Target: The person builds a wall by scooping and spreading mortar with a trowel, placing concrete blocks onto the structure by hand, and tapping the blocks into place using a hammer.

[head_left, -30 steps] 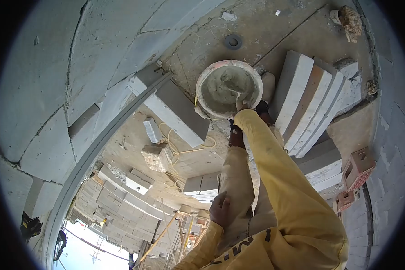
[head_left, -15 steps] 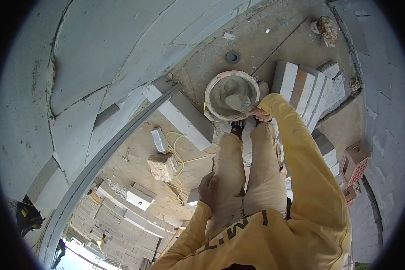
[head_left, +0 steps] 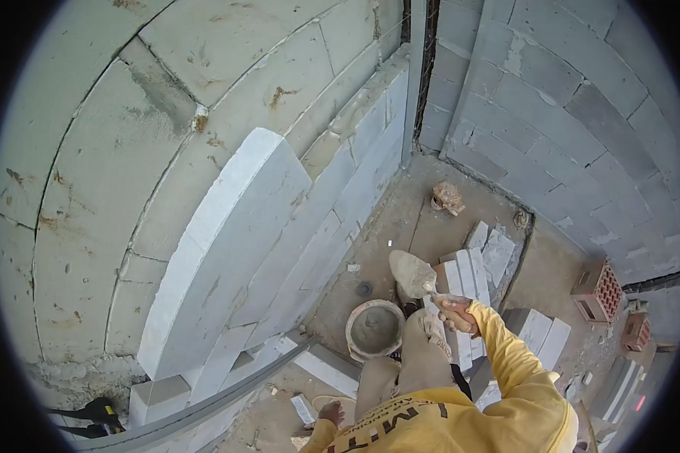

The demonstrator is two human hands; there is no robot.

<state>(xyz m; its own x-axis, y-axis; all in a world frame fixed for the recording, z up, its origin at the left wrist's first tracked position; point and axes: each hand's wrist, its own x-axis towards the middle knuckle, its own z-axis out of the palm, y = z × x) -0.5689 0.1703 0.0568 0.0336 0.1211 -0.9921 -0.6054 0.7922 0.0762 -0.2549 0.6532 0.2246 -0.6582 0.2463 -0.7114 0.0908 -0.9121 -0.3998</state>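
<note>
My right hand (head_left: 456, 312) is closed around the handle of a trowel (head_left: 412, 273). Wet grey mortar covers the trowel's blade, which is raised above and to the right of the bucket. The round bucket (head_left: 350, 332) stands on the floor by my feet, with grey mortar (head_left: 375, 330) inside it. Low beside my left thigh hangs my left hand (head_left: 331, 412), its fingers loosely curled and nothing visible in them. A small block piece (head_left: 304, 409) lies on the floor near that hand.
A partly built wall of pale blocks (head_left: 234, 249) rises on the left, with a metal rail (head_left: 227, 411) along its lower part. Stacked blocks (head_left: 468, 272) stand right of the bucket. A red hollow brick (head_left: 588, 298) and more blocks (head_left: 536, 332) lie farther right.
The trowel has come up out of the bucket with mortar on it, in my right hand. My view has swung up toward the wall on the left. My left hand stays low by my thigh.
</note>
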